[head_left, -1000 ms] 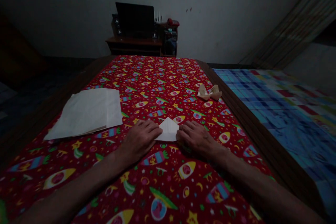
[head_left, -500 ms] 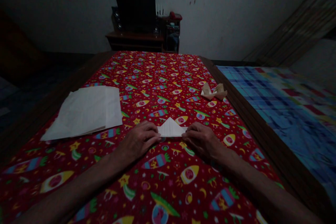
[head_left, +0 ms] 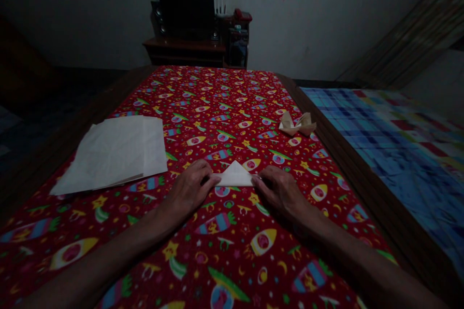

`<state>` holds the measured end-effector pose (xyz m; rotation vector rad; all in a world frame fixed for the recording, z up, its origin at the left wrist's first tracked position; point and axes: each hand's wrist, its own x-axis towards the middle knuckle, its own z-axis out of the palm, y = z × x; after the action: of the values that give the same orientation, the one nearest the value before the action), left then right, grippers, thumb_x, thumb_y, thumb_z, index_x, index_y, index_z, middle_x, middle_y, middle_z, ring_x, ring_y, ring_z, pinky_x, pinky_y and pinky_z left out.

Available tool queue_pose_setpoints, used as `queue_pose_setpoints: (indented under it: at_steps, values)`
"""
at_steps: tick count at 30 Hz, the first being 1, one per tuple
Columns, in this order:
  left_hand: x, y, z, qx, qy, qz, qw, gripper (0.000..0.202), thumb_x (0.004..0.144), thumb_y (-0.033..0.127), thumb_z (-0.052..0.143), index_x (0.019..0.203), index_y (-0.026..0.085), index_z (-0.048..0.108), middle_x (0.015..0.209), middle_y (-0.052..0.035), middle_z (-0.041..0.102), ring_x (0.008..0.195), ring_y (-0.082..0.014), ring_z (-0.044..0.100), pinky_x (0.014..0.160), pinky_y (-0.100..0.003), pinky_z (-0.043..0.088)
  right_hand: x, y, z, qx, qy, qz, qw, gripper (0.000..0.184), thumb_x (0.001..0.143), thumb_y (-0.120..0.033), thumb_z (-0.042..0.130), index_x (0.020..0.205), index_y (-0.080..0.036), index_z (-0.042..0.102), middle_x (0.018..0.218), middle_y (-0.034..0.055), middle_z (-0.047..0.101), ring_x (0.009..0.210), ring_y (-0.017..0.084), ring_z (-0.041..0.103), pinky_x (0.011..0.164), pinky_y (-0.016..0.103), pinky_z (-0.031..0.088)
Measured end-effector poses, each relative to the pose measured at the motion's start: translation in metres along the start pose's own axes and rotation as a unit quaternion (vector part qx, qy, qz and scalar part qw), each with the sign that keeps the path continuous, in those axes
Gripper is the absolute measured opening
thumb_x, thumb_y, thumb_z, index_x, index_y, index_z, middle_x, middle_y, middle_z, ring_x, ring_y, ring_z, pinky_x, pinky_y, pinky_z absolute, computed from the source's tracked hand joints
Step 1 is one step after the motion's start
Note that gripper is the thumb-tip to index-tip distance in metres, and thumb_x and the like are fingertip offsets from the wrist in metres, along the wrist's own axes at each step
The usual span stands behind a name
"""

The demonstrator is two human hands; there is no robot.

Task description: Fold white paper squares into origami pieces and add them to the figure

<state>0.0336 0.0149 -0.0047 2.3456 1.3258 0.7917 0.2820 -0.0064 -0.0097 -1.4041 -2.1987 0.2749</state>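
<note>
The person's left hand (head_left: 188,192) and right hand (head_left: 279,192) lie palm down on the near half of the table, fingers together and extended, neither one closed around anything. Their fingertips touch opposite corners of a folded white paper triangle (head_left: 234,176), which lies flat between them with its point toward the far end of the table. The red rocket-print tablecloth (head_left: 224,101) covers the tabletop. Well to the left of the left hand lies a loose stack of white paper sheets (head_left: 112,154), near the table's left edge. Toward the right edge, well beyond the right hand, sits a crumpled-looking tan folded paper piece (head_left: 297,124). Beyond the far edge, a dark monitor (head_left: 184,5) stands on a wooden cabinet (head_left: 181,47).
</note>
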Motion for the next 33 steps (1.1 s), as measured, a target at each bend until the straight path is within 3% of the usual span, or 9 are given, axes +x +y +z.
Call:
queue_pose_setpoints:
  at_steps: [8, 11, 14, 20, 23, 26, 28, 33]
  values:
    - [-0.001, -0.002, 0.003, 0.032, 0.000, 0.013, 0.999, 0.022, 0.089, 0.028, 0.050, 0.071, 0.017, 0.051, 0.077, -0.0006, 0.049, 0.071, -0.0147, 0.051, 0.064, -0.027, 0.042, 0.000, -0.002, -0.002, -0.004, -0.006, 0.007, 1.000, 0.028, 0.090, -0.032, 0.048, 0.065, -0.019, 0.048, 0.064, 0.0005, 0.051, 0.058, 0.012, 0.046, 0.053, 0.024, 0.030]
    - [-0.001, -0.001, 0.004, 0.044, 0.020, 0.029, 0.998, 0.009, 0.088, 0.025, 0.051, 0.090, 0.017, 0.054, 0.089, -0.0037, 0.052, 0.081, -0.0175, 0.053, 0.070, -0.030, 0.046, 0.001, -0.003, -0.002, -0.003, -0.014, 0.006, 1.000, 0.028, 0.090, -0.031, 0.047, 0.065, -0.018, 0.046, 0.064, 0.0007, 0.050, 0.058, 0.012, 0.045, 0.053, 0.024, 0.030]
    - [-0.001, 0.000, 0.005, 0.086, 0.029, 0.078, 0.993, 0.020, 0.089, 0.020, 0.049, 0.108, 0.020, 0.054, 0.109, -0.0075, 0.054, 0.100, -0.0220, 0.052, 0.083, -0.038, 0.046, 0.002, -0.004, -0.001, -0.017, -0.005, 0.003, 1.000, 0.028, 0.090, -0.030, 0.046, 0.065, -0.018, 0.046, 0.064, 0.0006, 0.049, 0.058, 0.012, 0.043, 0.054, 0.024, 0.029]
    - [-0.004, 0.006, 0.008, 0.128, -0.039, 0.194, 0.972, 0.037, 0.086, 0.005, 0.043, 0.120, 0.016, 0.052, 0.126, -0.0093, 0.056, 0.122, -0.0238, 0.044, 0.104, -0.046, 0.036, 0.002, -0.006, 0.000, -0.026, -0.008, 0.010, 1.000, 0.024, 0.090, -0.028, 0.046, 0.068, -0.017, 0.048, 0.066, 0.0015, 0.050, 0.060, 0.012, 0.044, 0.056, 0.024, 0.030]
    - [-0.012, 0.014, 0.011, 0.149, -0.096, 0.219, 0.960, 0.052, 0.081, 0.003, 0.042, 0.132, 0.014, 0.042, 0.137, -0.0105, 0.047, 0.132, -0.0245, 0.035, 0.110, -0.050, 0.027, 0.001, -0.006, 0.000, -0.019, -0.008, 0.011, 1.000, 0.024, 0.090, -0.027, 0.046, 0.069, -0.016, 0.049, 0.066, 0.0018, 0.050, 0.060, 0.012, 0.044, 0.056, 0.024, 0.030]
    - [-0.021, 0.023, 0.016, 0.152, -0.126, 0.222, 0.955, 0.061, 0.080, -0.001, 0.037, 0.139, 0.013, 0.031, 0.146, -0.0106, 0.034, 0.139, -0.0222, 0.022, 0.112, -0.044, 0.027, 0.002, -0.005, 0.000, -0.015, -0.005, -0.001, 1.000, 0.025, 0.090, -0.026, 0.046, 0.067, -0.017, 0.048, 0.064, 0.0009, 0.048, 0.059, 0.012, 0.043, 0.057, 0.023, 0.030]
    - [-0.025, 0.026, 0.019, 0.151, -0.128, 0.217, 0.956, 0.058, 0.084, 0.002, 0.036, 0.141, 0.013, 0.027, 0.148, -0.0112, 0.030, 0.140, -0.0217, 0.017, 0.113, -0.042, 0.028, 0.003, -0.004, 0.001, -0.015, 0.003, -0.009, 1.000, 0.025, 0.089, -0.025, 0.046, 0.066, -0.017, 0.047, 0.063, 0.0002, 0.047, 0.058, 0.011, 0.042, 0.056, 0.023, 0.030]
    - [-0.025, 0.030, 0.018, 0.163, -0.124, 0.199, 0.958, 0.050, 0.095, 0.026, 0.036, 0.142, 0.012, 0.025, 0.149, -0.0121, 0.028, 0.140, -0.0229, 0.015, 0.114, -0.042, 0.025, 0.003, -0.005, 0.002, -0.012, 0.014, -0.011, 1.000, 0.024, 0.088, -0.024, 0.048, 0.066, -0.017, 0.048, 0.062, -0.0002, 0.048, 0.057, 0.011, 0.042, 0.055, 0.022, 0.030]
